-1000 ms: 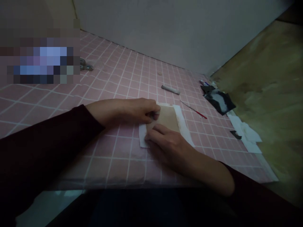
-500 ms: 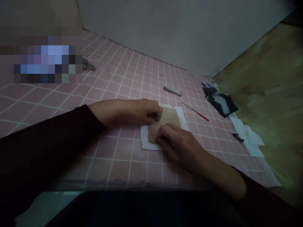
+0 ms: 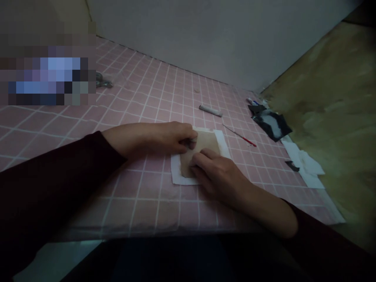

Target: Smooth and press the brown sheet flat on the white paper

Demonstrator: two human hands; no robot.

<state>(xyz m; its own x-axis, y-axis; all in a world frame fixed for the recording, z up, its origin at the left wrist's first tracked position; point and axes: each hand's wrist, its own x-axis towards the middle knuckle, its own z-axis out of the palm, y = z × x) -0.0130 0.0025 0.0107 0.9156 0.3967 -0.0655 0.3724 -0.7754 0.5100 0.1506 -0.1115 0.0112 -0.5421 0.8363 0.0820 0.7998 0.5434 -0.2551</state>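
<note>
A beige rectangular sheet (image 3: pixel 207 141) lies over a larger white sheet (image 3: pixel 177 172) near the front of the table. My left hand (image 3: pixel 176 137) rests at the beige sheet's upper left, its fingers curled; what they hold, if anything, is hidden. Over the sheet's lower right part is my right hand (image 3: pixel 216 168), with thumb and fingers pinched together low over the surface. Anything between those fingertips is too small to make out. A gap of beige sheet shows between the two hands.
Beyond the sheets on the pink checked table (image 3: pixel 152 207) lie a grey tube (image 3: pixel 210 111) and a thin red-handled tool (image 3: pixel 239 135). To the right are a black packet (image 3: pixel 273 124), white papers (image 3: pixel 308 164) and a black scrap (image 3: pixel 292 166). Metallic scissors-like handles (image 3: pixel 103 81) show far left.
The whole view has shifted slightly, so the table items appear a little further left. My right hand's fingers have moved very slightly over the beige sheet; both hands keep their curled poses.
</note>
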